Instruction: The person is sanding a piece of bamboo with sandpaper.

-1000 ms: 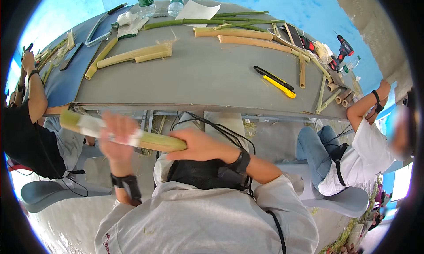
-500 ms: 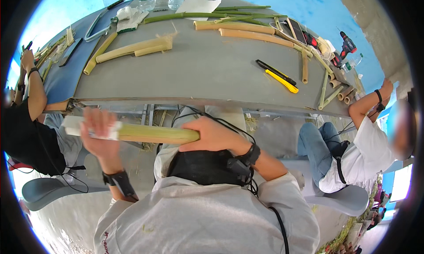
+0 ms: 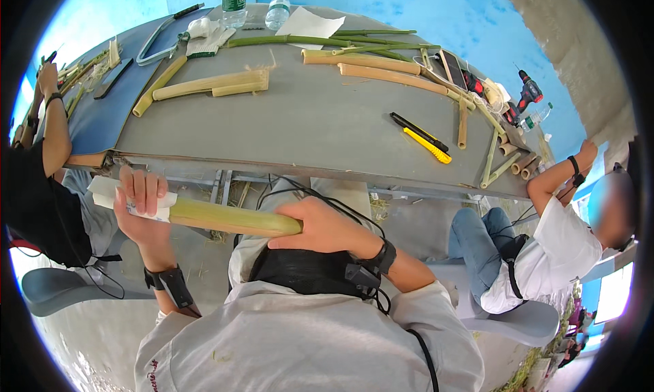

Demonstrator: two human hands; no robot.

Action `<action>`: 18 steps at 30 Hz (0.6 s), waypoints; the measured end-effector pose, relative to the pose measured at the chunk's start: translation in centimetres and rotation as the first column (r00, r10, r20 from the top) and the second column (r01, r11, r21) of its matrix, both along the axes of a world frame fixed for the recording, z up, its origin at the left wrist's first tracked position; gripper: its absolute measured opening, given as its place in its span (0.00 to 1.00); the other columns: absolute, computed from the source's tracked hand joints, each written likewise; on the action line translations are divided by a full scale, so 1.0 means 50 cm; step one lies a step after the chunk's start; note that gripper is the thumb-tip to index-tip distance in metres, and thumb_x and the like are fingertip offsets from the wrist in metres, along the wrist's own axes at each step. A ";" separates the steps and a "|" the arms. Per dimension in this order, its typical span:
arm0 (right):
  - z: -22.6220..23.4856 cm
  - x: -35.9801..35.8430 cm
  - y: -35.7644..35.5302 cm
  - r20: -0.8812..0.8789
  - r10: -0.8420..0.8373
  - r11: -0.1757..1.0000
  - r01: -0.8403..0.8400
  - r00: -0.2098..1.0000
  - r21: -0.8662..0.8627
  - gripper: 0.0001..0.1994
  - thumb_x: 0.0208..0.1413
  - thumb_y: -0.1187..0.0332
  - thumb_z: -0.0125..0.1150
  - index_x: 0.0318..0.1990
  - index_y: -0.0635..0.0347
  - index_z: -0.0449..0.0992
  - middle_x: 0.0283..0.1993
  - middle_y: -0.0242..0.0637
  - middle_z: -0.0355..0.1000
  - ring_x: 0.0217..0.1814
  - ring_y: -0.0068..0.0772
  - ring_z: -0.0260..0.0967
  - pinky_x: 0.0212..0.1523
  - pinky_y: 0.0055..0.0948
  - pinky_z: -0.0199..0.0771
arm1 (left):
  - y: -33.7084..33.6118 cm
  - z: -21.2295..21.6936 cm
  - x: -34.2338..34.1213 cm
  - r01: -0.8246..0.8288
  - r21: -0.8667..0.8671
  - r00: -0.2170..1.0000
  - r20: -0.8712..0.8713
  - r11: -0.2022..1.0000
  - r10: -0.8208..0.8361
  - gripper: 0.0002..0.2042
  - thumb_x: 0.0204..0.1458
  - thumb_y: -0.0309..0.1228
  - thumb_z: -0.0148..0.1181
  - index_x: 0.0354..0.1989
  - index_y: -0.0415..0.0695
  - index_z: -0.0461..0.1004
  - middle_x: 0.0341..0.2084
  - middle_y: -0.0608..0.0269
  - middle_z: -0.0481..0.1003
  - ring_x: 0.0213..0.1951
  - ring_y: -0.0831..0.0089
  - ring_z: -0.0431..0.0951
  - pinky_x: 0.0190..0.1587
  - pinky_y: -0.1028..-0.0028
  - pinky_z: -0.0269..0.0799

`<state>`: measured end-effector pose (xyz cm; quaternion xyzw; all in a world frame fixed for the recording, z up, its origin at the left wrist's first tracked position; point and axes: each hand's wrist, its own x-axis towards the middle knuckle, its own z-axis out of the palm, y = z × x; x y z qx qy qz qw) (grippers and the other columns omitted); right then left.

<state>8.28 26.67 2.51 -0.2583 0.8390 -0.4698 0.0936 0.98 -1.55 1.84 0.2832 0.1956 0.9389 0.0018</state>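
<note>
A pale green bamboo piece (image 3: 231, 216) lies level above my lap, in front of the table edge. My right hand (image 3: 320, 225) is closed round its right end, the thumb along the near side. At the left end a white sheet (image 3: 102, 191) wraps the bamboo. My left hand (image 3: 144, 211) is closed over this sheet, fingers on top, gripping sheet and bamboo together. The bamboo's left tip is hidden under the sheet. On the table beyond lie a yellow and black utility knife (image 3: 428, 144) and a split bamboo length (image 3: 211, 85).
Green bamboo stems (image 3: 293, 41) and tan bamboo tubes (image 3: 381, 70) lie at the back. Bottles (image 3: 234, 7), a glove (image 3: 208, 38) and a hacksaw (image 3: 155, 41) are far left; a cordless drill (image 3: 528, 92) is far right. A person sits on each side. Black cables (image 3: 340, 205) cross my lap.
My left hand, blurred before, is now sharp and has shifted slightly left with the sheet. My right hand keeps its hold on the bamboo. The whole view has tilted a little.
</note>
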 end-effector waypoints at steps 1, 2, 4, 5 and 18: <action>-0.002 0.002 -0.001 -0.006 0.003 1.000 -0.003 1.000 -0.016 0.20 0.56 0.53 0.73 0.37 0.65 0.78 0.30 0.52 0.75 0.33 0.55 0.72 0.37 0.43 0.71 | -0.004 0.001 -0.001 0.025 0.087 1.000 -0.006 0.996 -0.025 0.14 0.68 0.36 0.53 0.30 0.52 0.58 0.18 0.75 0.56 0.21 0.82 0.58 0.36 0.72 0.58; -0.004 0.003 -0.005 -0.004 0.003 1.000 -0.003 1.000 0.000 0.20 0.56 0.53 0.73 0.37 0.65 0.79 0.30 0.52 0.75 0.33 0.55 0.72 0.37 0.43 0.72 | -0.003 0.000 0.000 0.057 0.212 0.998 -0.016 0.976 -0.054 0.14 0.68 0.36 0.53 0.30 0.52 0.58 0.18 0.75 0.56 0.21 0.83 0.57 0.36 0.73 0.57; -0.010 -0.003 -0.022 -0.005 0.006 1.000 -0.006 1.000 0.016 0.19 0.56 0.53 0.73 0.38 0.64 0.80 0.30 0.51 0.75 0.33 0.55 0.73 0.37 0.43 0.72 | 0.014 -0.011 0.003 0.058 0.019 0.998 0.033 0.998 -0.058 0.13 0.67 0.37 0.53 0.30 0.52 0.59 0.17 0.76 0.56 0.20 0.82 0.57 0.36 0.72 0.57; -0.011 -0.008 -0.029 -0.019 -0.008 0.999 0.008 1.000 0.032 0.19 0.56 0.53 0.72 0.40 0.63 0.80 0.30 0.51 0.75 0.33 0.55 0.73 0.36 0.44 0.72 | 0.026 -0.019 0.005 0.076 -0.122 0.997 0.044 0.990 -0.071 0.13 0.67 0.37 0.53 0.30 0.52 0.59 0.17 0.76 0.56 0.20 0.82 0.57 0.37 0.72 0.57; 0.201 -0.010 0.080 -0.253 -0.077 0.968 0.133 0.964 0.215 0.10 0.60 0.65 0.71 0.48 0.52 0.82 0.34 0.28 0.77 0.26 0.25 0.72 0.29 0.26 0.71 | -0.153 -0.008 -0.007 -0.320 -0.113 0.947 -0.008 0.941 0.322 0.12 0.67 0.30 0.51 0.29 0.50 0.59 0.17 0.73 0.56 0.20 0.81 0.55 0.34 0.73 0.56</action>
